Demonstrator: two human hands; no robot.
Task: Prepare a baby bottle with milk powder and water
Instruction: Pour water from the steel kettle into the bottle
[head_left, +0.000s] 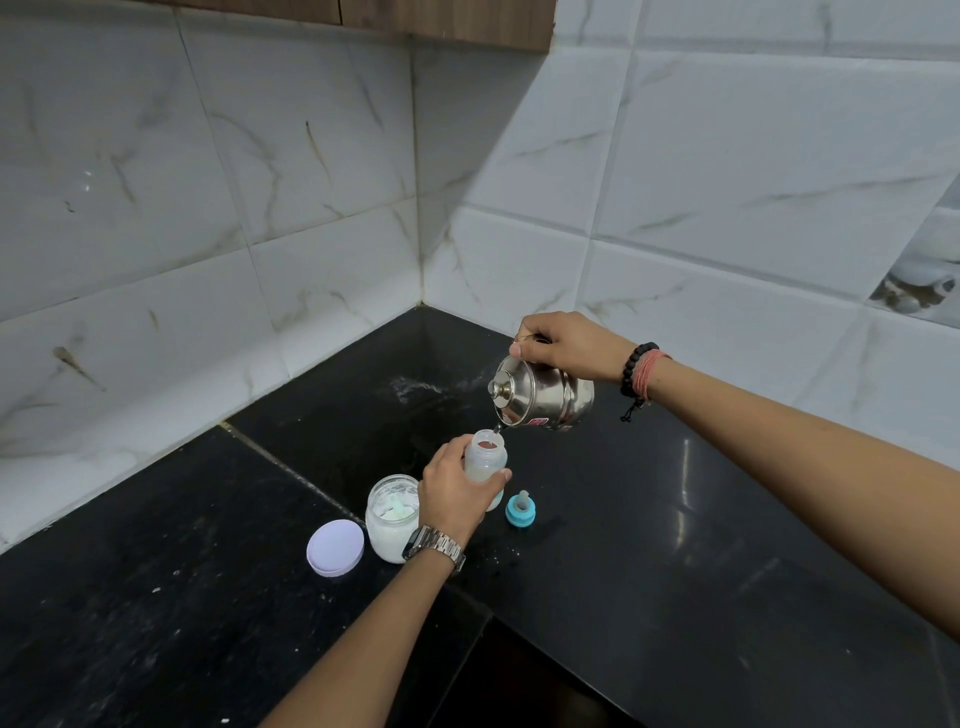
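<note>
My left hand (457, 491) grips a clear baby bottle (485, 457) that stands upright and uncapped on the black counter. Above it, my right hand (569, 345) holds a steel kettle (545, 397) by its top handle, tilted so the spout touches the bottle's mouth. A thin stream runs from the spout into the bottle. The blue nipple cap (521, 510) lies on the counter just right of the bottle. An open glass jar of white milk powder (392, 519), with a pale scoop inside, stands to the left of my hand, and its lilac lid (335, 548) lies beside it.
The black stone counter (675, 519) fills a corner between white marble-tiled walls (260, 208). A wet patch (415, 387) lies near the back corner. A dark recess (519, 680) opens below the counter's front edge. A wooden cabinet (441, 21) hangs overhead.
</note>
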